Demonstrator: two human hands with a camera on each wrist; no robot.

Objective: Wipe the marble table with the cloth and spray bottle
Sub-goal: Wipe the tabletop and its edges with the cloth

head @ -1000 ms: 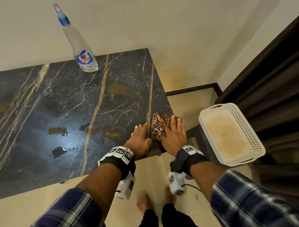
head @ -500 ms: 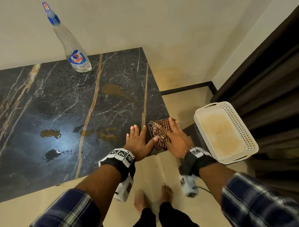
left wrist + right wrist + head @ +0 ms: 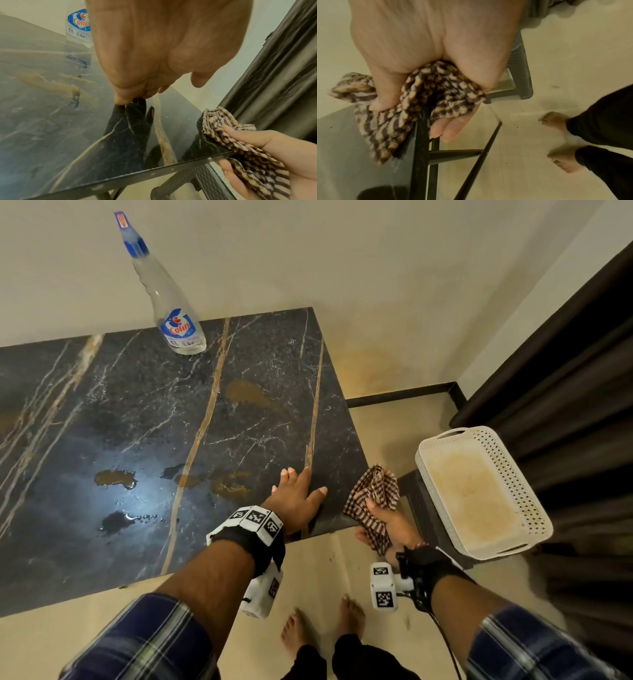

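Table: marble table (image 3: 144, 419), dark with tan veins; I see wet patches near its middle.
Basket: white basket (image 3: 493, 440) on a dark stool, right of the table.
Bottle: spray bottle (image 3: 171, 313) upright at the far edge.
Left hand: left hand (image 3: 298, 494) flat, fingers straight, on the near right corner.
Right hand: right hand (image 3: 387, 525) clutches the bunched checked cloth (image 3: 373, 491) at the table's right edge.

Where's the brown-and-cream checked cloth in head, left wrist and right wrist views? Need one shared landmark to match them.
Head: brown-and-cream checked cloth right of centre, bunched in the right hand, at the dark marble table corner.
Left wrist: lower right, at the table's edge.
Right wrist: centre-left, below the palm.
Shared landmark: the table's near-right edge; the clear spray bottle shows only in head and left wrist views.
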